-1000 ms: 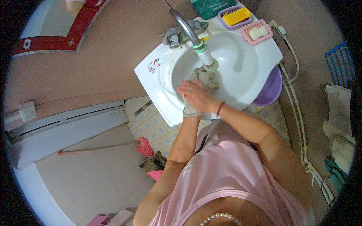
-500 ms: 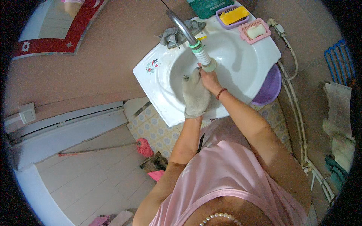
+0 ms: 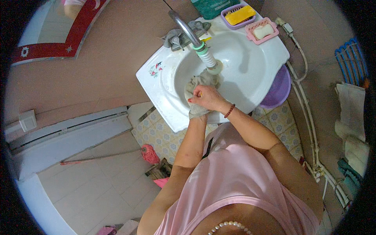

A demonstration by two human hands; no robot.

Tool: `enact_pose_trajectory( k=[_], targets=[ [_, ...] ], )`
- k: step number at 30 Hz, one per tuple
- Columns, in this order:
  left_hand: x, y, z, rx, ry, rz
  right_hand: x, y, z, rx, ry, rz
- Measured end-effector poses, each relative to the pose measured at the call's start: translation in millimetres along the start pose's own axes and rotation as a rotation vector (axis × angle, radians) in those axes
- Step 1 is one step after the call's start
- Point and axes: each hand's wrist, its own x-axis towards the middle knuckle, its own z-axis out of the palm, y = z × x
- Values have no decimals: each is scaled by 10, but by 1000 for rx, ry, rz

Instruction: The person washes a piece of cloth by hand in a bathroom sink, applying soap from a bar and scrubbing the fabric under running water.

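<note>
I stand close against the white ceramic sink (image 3: pixel 168 117), with both hands over the near left part of its bowl, probably so that any drips fall inside. My left wrist (image 3: pixel 199 118) runs into a grey-beige, mitt-like fabric covering (image 3: pixel 203 79), which sits in the bowl, wrapped around that hand and bunched at its far end; since the cloth hides my fingers, I cannot tell whether they are spread or curled. My right hand (image 3: pixel 210 98) lies across the middle of the covering, fingers drawn in to a narrow curl, perhaps to press or rub against it, though I cannot see whether they pinch any fabric. The curved silver metal tap (image 3: pixel 185 28) carries a white ribbed plastic spout extension (image 3: pixel 206 58), which seems meant to bring its outlet low, just beyond the cloth. On the far right corner, a pink plastic soap dish (image 3: pixel 250 36) holds a pale oval soap bar (image 3: pixel 263 31), beside a lilac plastic dish (image 3: pixel 226 22) carrying a yellow block-shaped item (image 3: pixel 240 15), both presumably kept there to be within reach yet outside the bowl.
</note>
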Motion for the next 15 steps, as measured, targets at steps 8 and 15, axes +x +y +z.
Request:
enact_pose_trajectory(
  k=[8,15],
  targets=[
    [-63,-2,-19,-53,-56,-15,-27,-34,136,-322,114,-154],
    [-76,-20,-89,-28,-94,6,65,59,59,-34,-149,-28]
  ],
)
